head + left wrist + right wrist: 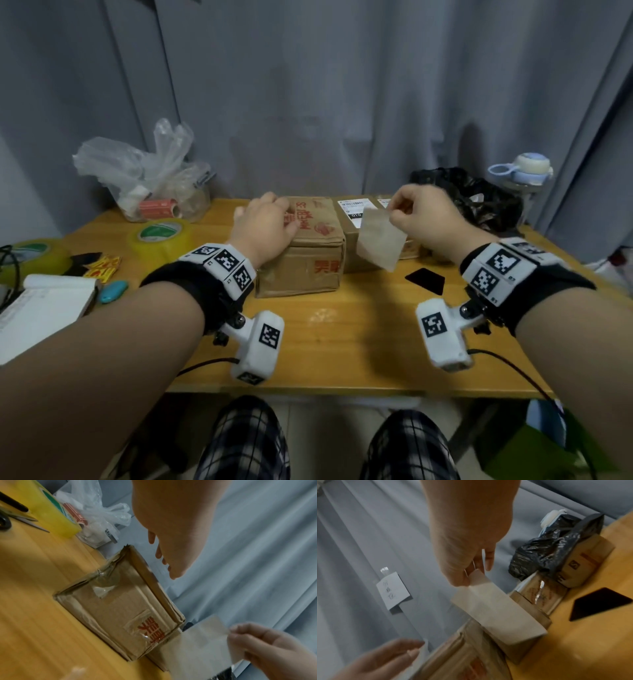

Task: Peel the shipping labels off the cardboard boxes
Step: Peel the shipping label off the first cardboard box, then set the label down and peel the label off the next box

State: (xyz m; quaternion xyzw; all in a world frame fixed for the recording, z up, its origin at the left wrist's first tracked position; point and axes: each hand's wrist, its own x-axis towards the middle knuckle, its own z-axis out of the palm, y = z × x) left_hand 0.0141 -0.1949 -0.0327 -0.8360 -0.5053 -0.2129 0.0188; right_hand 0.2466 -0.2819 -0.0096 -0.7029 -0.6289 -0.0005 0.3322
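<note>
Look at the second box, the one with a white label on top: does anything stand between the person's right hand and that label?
Yes. The peeled label pinched in the right hand hangs in front of the white label on the second box, partly covering it in the head view.

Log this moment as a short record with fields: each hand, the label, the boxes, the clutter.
left hand: left hand rests on top of the near cardboard box
right hand: right hand pinches the peeled label by its upper edge
label state: fully off, hanging in the air, blank side towards the head camera
remaining work: second box behind still carries a white shipping label
table left: two yellow tape rolls, clear plastic bag
table right: black plastic bag, flat black card
</note>
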